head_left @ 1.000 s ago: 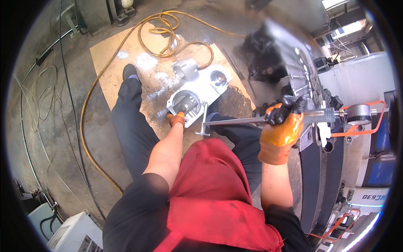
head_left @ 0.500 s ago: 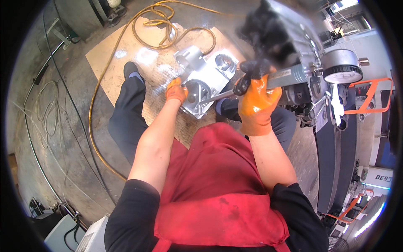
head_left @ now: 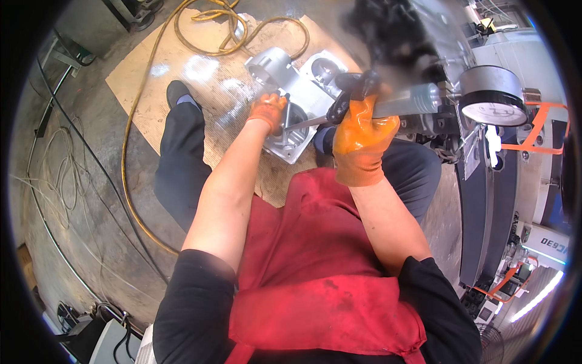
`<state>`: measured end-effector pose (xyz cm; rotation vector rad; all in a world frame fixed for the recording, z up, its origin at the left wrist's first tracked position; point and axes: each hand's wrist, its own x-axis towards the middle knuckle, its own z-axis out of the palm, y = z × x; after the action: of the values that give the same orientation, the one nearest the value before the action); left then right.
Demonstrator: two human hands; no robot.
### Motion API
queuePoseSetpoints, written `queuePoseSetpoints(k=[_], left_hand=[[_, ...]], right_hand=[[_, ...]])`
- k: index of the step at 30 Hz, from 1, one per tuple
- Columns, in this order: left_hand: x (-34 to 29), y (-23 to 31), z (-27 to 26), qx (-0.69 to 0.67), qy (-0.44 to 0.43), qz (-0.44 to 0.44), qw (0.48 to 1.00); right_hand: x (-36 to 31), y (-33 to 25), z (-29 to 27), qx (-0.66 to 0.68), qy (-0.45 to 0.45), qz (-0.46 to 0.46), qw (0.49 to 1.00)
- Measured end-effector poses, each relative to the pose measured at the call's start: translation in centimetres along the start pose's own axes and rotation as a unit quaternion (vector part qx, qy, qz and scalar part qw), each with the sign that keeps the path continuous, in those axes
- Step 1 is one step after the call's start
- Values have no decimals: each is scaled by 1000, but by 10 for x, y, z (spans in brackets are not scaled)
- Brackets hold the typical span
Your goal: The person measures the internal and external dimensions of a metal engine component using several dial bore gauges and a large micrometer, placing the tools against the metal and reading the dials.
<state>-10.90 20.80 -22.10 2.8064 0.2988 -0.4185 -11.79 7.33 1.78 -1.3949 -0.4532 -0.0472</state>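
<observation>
My right hand (head_left: 362, 136), in an orange glove with blackened fingers, is closed around the grey grip (head_left: 407, 103) of a bore gauge. Its round dial (head_left: 494, 97) is at the right end, and its thin rod (head_left: 310, 123) runs left into the round bore of a silver metal casting (head_left: 312, 94). My left hand (head_left: 267, 113), in an orange glove, has its fingers curled at the bore's left rim, beside the gauge's measuring head (head_left: 286, 112). What those fingers grip is hidden. The casting lies between my feet.
Under the casting is a brown cardboard sheet (head_left: 142, 91). A yellow hose (head_left: 128, 158) loops over it and along the floor on my left. Thin cables (head_left: 70, 167) lie farther left. Dark machinery (head_left: 388, 42), blurred, stands at the upper right, near an orange metal frame (head_left: 536, 136).
The gauge's measuring head has shifted left within the bore, up to my left fingers. My right hand has moved slightly with the gauge. The whole view has also shifted a little.
</observation>
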Motion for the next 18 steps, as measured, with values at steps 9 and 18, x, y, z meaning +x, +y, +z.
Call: queuePoseSetpoints(k=[9,18], left_hand=[[9,3,-3,-25,-41,-22,999],[15,4,7,11,-54,-12,998]], right_hand=[[3,2,-12,-42,-34,-7,999],[2,2,-14,-189,-85,-141,968]])
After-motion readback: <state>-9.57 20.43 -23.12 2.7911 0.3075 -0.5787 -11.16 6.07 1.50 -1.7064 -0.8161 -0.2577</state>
